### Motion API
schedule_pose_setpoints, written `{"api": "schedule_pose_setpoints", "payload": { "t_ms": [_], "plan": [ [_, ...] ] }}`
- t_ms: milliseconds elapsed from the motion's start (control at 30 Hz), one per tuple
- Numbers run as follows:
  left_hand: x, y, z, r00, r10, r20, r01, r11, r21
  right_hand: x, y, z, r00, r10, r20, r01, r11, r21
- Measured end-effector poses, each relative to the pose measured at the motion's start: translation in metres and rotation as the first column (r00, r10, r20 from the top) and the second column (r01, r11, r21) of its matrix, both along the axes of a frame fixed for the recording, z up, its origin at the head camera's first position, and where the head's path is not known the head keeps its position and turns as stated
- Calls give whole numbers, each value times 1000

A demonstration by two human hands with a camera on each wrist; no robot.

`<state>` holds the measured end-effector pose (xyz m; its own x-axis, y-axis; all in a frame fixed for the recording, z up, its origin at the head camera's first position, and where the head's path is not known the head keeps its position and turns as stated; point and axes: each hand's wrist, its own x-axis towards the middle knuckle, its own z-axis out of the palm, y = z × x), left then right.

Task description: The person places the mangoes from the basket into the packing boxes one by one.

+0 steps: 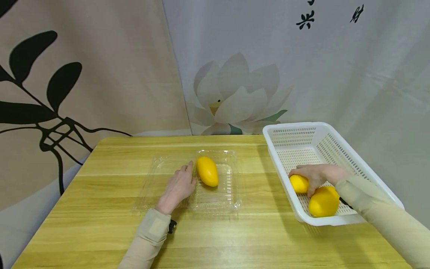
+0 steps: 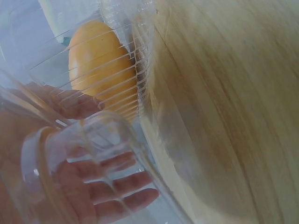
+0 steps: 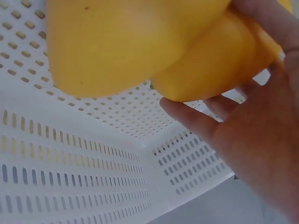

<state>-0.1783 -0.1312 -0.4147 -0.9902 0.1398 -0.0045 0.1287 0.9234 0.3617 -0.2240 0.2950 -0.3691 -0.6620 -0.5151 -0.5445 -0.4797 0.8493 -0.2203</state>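
A yellow mango [image 1: 207, 171] lies in the right half of an opened clear plastic clamshell box [image 1: 215, 200]. My left hand [image 1: 178, 188] is over the box's fold, just left of that mango. In the left wrist view its fingers [image 2: 124, 183] show relaxed through the clear plastic. Inside the white basket [image 1: 366, 183], my right hand [image 1: 312, 175] curls its fingers and thumb round a second mango [image 3: 210, 60]. Right beside it, nearer to me, rests another mango [image 1: 324, 201], partly under my wrist.
The slatted white basket stands at the right of the wooden table [image 1: 100, 231]. The box's flat lid half [image 1: 158, 175] spreads left of the fold. Behind the table hangs a printed curtain [image 1: 134, 67] with a lotus and dark leaves.
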Motion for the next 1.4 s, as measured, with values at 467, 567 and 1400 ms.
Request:
{"api": "schedule_pose_setpoints", "payload": {
  "t_ms": [467, 567, 1400],
  "plan": [
    [0, 0, 0, 1000, -5, -2, 5, 1000, -8, -7, -1, -8, 999, -7, -44, 6, 1000, -20],
    [0, 0, 0, 1000, -7, -3, 7, 1000, -8, -7, 0, -9, 998, -1, -59, 0, 1000, -26],
    [0, 0, -2, 1000, -6, -6, 6, 1000, 3, -9, 7, 12, 966, -51, -254, 4, 983, -183]
  ]
}}
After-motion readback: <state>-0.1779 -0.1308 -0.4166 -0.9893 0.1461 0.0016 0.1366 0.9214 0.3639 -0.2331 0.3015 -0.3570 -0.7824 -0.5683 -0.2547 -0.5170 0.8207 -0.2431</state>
